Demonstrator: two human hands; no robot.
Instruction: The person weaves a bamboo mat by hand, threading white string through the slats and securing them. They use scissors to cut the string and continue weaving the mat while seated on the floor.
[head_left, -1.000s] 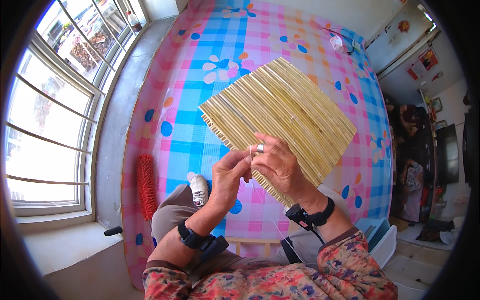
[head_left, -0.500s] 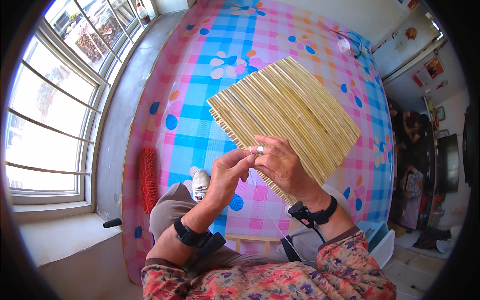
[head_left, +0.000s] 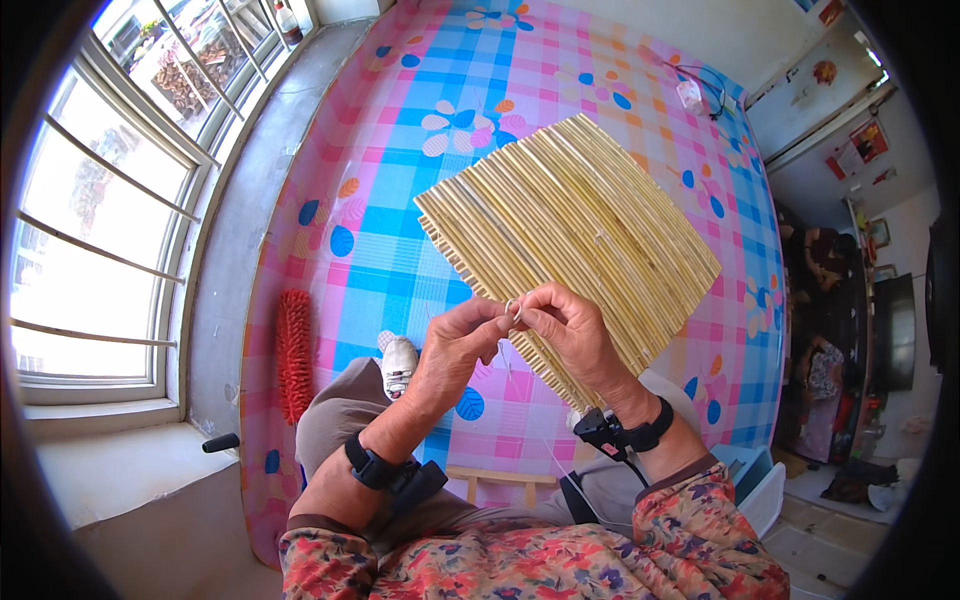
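A square panel of straw-coloured stalks (head_left: pixel 580 240), laid side by side in two layers, slants away in front of me. At its near left edge, my left hand (head_left: pixel 465 335) and my right hand (head_left: pixel 570 325) meet with thumbs and forefingers pinched. Between the fingertips shows a small pale loop (head_left: pixel 513 308), seemingly of thin white thread. Fine strands hang below the fingers, and a thread (head_left: pixel 555 455) runs toward my lap. My right wrist lies over the panel's near edge; what supports the panel underneath is hidden.
A patterned plaid sheet (head_left: pixel 390 190) covers the surface under the panel. A red fluffy brush (head_left: pixel 294 355) lies at left near the barred window (head_left: pixel 100 240). A wooden frame piece (head_left: pixel 500 478) and a pale blue bin (head_left: pixel 765 495) are close to me. People (head_left: pixel 825 265) are at far right.
My right fingers have turned and drawn back slightly from the panel's edge into a pinch, and a pale loop now shows between the hands. The panel has stayed put.
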